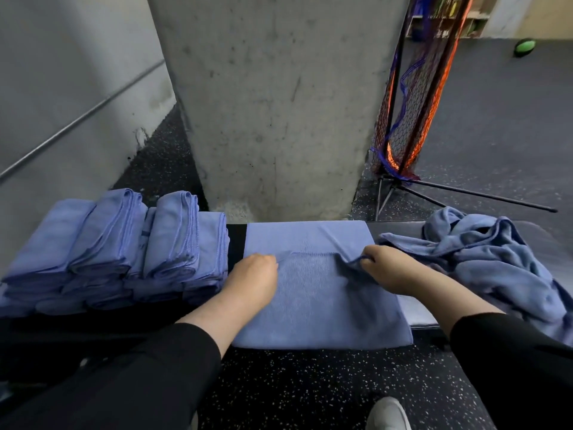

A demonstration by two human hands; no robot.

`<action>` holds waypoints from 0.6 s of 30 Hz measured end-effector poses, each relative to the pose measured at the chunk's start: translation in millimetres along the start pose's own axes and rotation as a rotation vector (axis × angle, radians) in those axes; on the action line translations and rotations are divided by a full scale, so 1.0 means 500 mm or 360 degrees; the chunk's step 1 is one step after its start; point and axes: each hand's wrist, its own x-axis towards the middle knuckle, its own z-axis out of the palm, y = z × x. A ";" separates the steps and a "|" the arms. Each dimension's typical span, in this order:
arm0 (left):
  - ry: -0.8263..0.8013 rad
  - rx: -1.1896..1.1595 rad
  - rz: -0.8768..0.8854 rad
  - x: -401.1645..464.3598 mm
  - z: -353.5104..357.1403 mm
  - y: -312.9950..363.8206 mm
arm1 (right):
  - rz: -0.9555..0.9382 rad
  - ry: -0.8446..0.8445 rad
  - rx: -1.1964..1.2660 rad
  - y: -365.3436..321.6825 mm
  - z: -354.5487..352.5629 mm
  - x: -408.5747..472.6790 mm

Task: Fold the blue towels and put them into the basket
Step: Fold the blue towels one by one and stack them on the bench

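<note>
My left grip (252, 276) pinches the near hem of the blue towel (322, 305) at its left corner, fingers curled under and knuckles up; my right grip (384, 268) pinches the same hem at its right corner, with a small tuck of cloth bunched between thumb and fingers. Both wrists reach forward from black sleeves (155, 367), the left forearm crossing the towel's left edge and the right forearm coming in over its right edge. That one towel lies spread on the desk (237, 240), its lifted hem folded up across the middle so a stitched edge runs between my two grips. To the left, just beside it, sits a stack of folded towels (117, 243); I can count at least five bundles on top, with more layers beneath that I cannot separate. To the right lies one crumpled heap of unfolded towels (483, 259); how many are in it I cannot tell. Beyond the desk stands one concrete pillar (279, 103), and right of it one netted frame (412, 103) on thin black legs. One green ball (524, 47) rests on the far floor, and the toe of one white shoe (389, 414) shows below on the speckled floor (310, 389).
</note>
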 end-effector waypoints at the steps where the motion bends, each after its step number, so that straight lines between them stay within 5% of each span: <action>1: -0.0013 0.0004 0.0042 -0.016 -0.003 0.001 | -0.0003 -0.0044 -0.0020 0.002 -0.003 -0.011; 10: -0.0140 -0.0065 0.0131 -0.153 -0.057 0.014 | -0.0112 -0.0382 -0.0119 0.011 -0.037 -0.120; 15: 0.0067 -0.0755 -0.0131 -0.156 -0.082 0.017 | 0.0064 -0.0195 0.1080 0.021 -0.056 -0.132; 18: 0.0324 -0.1096 -0.0243 -0.126 -0.118 0.037 | 0.0071 0.0040 0.1402 0.011 -0.072 -0.110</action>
